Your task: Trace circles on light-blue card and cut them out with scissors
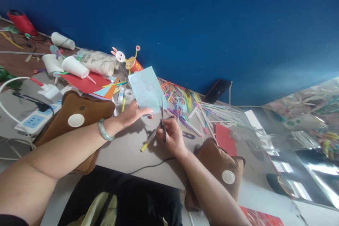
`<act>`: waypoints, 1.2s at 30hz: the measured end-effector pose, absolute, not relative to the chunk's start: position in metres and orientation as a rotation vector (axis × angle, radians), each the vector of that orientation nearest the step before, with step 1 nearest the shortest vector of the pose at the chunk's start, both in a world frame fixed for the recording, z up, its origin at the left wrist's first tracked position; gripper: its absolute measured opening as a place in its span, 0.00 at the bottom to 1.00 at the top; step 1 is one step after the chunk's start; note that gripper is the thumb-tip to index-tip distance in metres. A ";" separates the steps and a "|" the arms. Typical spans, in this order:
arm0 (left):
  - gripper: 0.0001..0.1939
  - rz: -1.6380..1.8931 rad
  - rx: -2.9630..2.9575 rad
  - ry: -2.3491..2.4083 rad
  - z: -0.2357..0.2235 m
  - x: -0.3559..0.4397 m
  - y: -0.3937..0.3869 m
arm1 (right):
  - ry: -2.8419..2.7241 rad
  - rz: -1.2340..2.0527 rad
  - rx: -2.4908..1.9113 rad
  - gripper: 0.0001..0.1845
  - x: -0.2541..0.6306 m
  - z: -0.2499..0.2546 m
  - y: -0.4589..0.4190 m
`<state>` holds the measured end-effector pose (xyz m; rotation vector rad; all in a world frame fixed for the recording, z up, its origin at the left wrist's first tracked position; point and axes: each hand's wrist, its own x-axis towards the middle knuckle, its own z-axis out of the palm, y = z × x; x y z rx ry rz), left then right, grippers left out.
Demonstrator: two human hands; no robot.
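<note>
Pinched at its lower edge by my left hand (135,113), a light blue sheet of paper (148,90) is held up above the table. Several purple-pink circles are drawn on it. My right hand (171,136) grips a pair of scissors (162,122) by the handles, blades pointing up at the sheet's lower right edge. Whether the blades are cutting into the paper I cannot tell. On the table beneath my right hand lies a white marker with a yellow end (145,145).
Brown cushions (87,109) lie at left and right. Behind are colourful pipe cleaners and markers (185,113), stacked paper cups (103,67), a rabbit-decorated red cup (136,64) and red paper (82,83). A power strip (37,120) with cables sits left. The blue wall (185,24) bounds the back.
</note>
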<state>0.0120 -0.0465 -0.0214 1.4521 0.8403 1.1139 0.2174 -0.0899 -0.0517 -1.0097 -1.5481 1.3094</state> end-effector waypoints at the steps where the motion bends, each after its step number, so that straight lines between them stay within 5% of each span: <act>1: 0.10 1.110 1.461 0.839 -0.022 0.012 -0.046 | -1.546 1.310 -1.014 0.20 0.217 -0.051 -0.090; 36: 0.09 1.093 1.449 0.792 -0.020 0.013 -0.048 | -1.510 1.329 -1.002 0.18 0.217 -0.049 -0.091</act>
